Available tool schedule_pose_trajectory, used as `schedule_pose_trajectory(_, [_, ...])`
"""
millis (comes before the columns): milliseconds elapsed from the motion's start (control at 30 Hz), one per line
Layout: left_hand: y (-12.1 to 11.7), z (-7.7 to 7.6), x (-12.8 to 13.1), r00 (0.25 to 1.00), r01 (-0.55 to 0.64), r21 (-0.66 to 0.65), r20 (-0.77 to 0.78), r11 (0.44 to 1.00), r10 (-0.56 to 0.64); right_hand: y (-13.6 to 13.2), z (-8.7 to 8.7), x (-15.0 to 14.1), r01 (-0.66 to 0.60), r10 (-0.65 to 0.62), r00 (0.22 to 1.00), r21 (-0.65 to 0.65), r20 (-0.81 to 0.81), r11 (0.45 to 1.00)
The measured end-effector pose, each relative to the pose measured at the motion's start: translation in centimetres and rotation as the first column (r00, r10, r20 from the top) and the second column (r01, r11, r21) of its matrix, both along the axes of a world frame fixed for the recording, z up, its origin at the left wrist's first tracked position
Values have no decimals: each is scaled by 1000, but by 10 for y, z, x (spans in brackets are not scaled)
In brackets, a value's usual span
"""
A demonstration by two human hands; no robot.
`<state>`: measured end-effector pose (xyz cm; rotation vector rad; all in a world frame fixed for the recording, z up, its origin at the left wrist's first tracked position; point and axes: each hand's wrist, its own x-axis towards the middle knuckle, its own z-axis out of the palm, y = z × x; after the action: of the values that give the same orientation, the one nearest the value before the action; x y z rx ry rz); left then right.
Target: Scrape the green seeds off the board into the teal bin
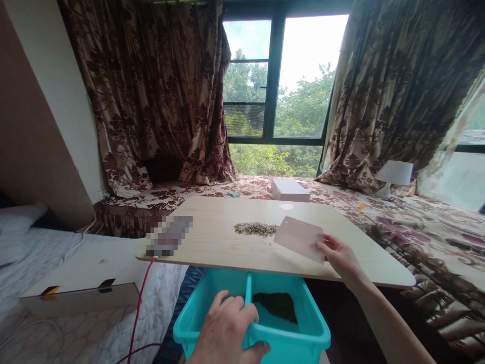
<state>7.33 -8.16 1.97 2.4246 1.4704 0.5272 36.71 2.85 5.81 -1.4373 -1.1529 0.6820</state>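
My right hand [335, 253] pinches the right edge of a thin, pale plastic scraper [299, 237] with a small hole at one corner. The scraper is tilted over the wooden tabletop [212, 253], its left edge close to a pile of small greenish-brown seeds or beans [255, 229]. Below the table's near edge is a turquoise two-compartment bin [308, 323]. Dark green grains [278, 305] lie in its right compartment. My left hand [231, 328] grips the bin at its divider and front rim, hiding much of the left compartment.
A blurred-out device [170, 235] with a red cable [139, 303] lies at the table's left. A white box [290, 190] stands behind the table, a lamp [394, 174] at the right. Another white box [87, 268] rests on the bed.
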Motion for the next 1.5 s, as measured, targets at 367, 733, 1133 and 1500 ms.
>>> schedule_pose_trajectory(367, [-1,7,-5,999,-31,-23,33,999,32,9,-3,-12,-28,28,999,13,36,1000])
schedule_pose_trajectory(733, [-1,9,-6,999,-29,-29,30,999,30,7,-1,-15,-43,41,996,29,76,999])
schedule_pose_trajectory(1133, [-2,10,-7,999,-33,-37,18,999,34,1,4,-21,-91,89,994,21,58,996])
schedule_pose_trajectory(1500, [-2,5,-9,999,-25,-15,35,1000,26,-22,-11,-16,-108,109,993,-18,42,994])
